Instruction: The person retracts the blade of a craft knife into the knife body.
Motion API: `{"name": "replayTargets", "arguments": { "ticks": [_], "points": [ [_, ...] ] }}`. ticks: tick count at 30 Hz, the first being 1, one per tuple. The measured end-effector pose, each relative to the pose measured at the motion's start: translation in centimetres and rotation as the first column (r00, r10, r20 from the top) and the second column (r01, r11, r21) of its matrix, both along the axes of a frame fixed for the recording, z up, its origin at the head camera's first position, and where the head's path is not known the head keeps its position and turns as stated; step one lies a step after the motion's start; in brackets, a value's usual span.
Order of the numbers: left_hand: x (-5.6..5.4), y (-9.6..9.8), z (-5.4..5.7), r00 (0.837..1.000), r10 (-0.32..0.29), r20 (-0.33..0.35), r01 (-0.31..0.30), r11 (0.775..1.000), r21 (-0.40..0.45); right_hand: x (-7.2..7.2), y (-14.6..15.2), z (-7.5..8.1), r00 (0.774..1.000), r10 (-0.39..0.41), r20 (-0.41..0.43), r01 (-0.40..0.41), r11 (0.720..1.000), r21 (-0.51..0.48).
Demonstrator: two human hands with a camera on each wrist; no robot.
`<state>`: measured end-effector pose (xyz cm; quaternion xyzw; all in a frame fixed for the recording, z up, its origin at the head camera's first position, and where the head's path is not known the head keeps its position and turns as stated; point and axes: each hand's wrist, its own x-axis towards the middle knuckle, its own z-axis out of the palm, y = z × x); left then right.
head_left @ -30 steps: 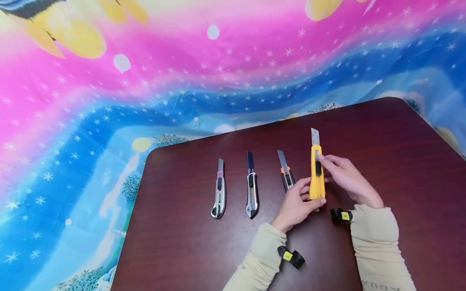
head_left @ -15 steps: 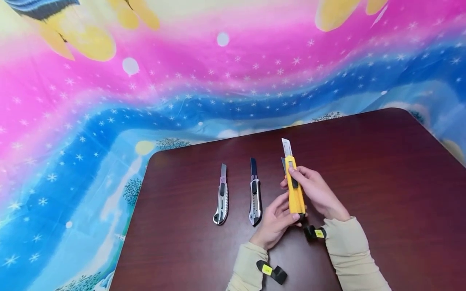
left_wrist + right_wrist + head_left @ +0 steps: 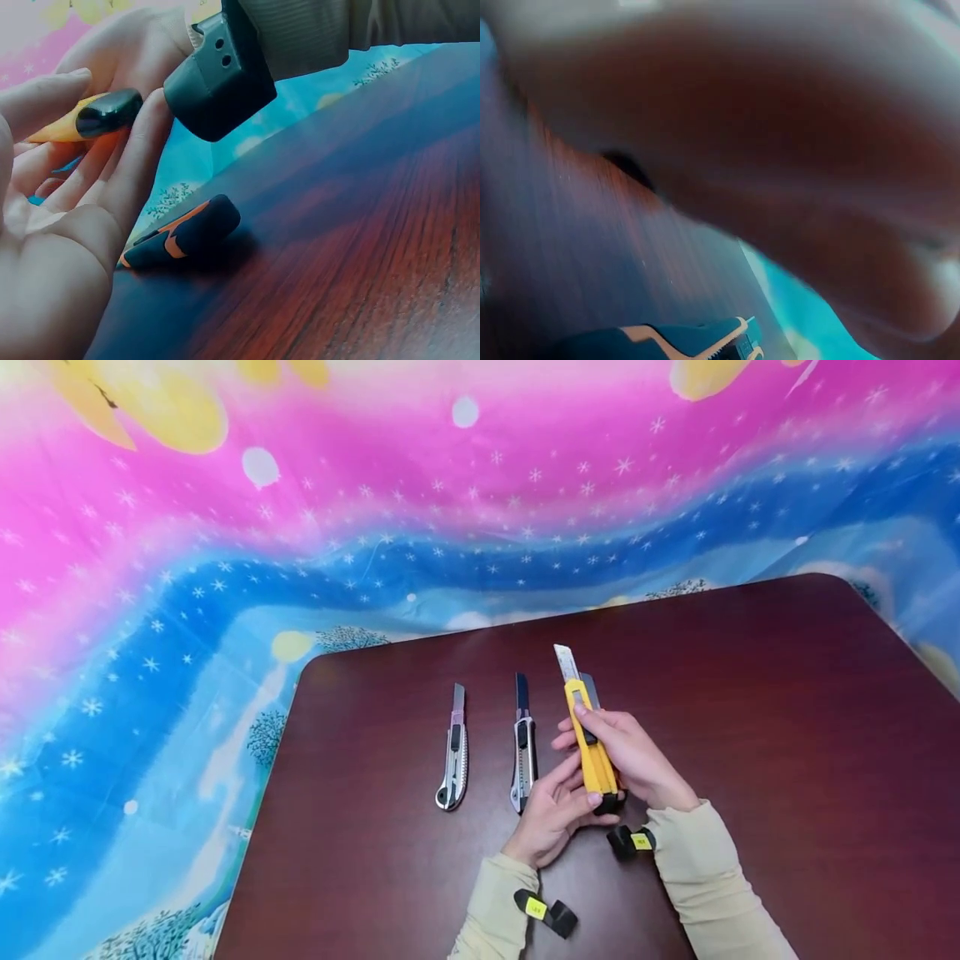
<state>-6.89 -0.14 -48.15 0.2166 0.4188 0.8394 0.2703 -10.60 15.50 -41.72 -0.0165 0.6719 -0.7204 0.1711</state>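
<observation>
Desk: we see dark reddish-brown wood [image 3: 795, 718] with a grain running through it and a pale sheen between the two sleeves [image 3: 708, 860]; its two far corners are rounded.
Backdrop: we have a printed cloth [image 3: 480, 493] of pink, blue and yellow behind the far edge; it also runs down beside the left edge, with snowflakes and small trees on it.
Yellow knife: we find it [image 3: 597, 764] held up off the wood, right of the desk's middle; its blade [image 3: 567, 663] points toward the far edge, leaning slightly to the left.
Hands: our left hand [image 3: 551, 818] pinches the lower end, thumb on top and fingers beneath; our right hand [image 3: 633, 756] grips the body, thumb laid along its upper face.
Left edge: we count the silver knife [image 3: 452, 768] first from this side, well in from the edge; the dark-bladed knife [image 3: 522, 752] lies next, close by the left hand, though we cannot tell whether they touch.
Behind the grip: we see the orange-and-black knife [image 3: 184, 231] lying on the wood, largely covered in the head view.
Far and right edges: we have a strip of wood between the blade tips and the far edge; a broader stretch runs from the right hand to the right edge.
</observation>
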Motion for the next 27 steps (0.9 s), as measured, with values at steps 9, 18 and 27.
{"name": "replayTargets", "arguments": {
  "ticks": [9, 18, 27],
  "points": [
    [-1.0, -0.4, 0.7, 0.998, 0.067, 0.017, -0.063, 0.986, -0.154, -0.7, -0.3, 0.2, 1.0, -0.023, 0.002, 0.024, 0.999, -0.048],
    [-1.0, -0.4, 0.8, 0.996, 0.087, 0.031, -0.079, 0.976, -0.202, -0.7, -0.7, 0.0, 0.999, -0.047, 0.006, 0.047, 0.998, -0.037],
    [-0.8, -0.6, 0.0, 0.994, 0.101, 0.042, -0.089, 0.972, -0.216, -0.7, -1.0, -0.7, 0.999, -0.04, 0.029, 0.041, 0.999, -0.033]
  ]
}}
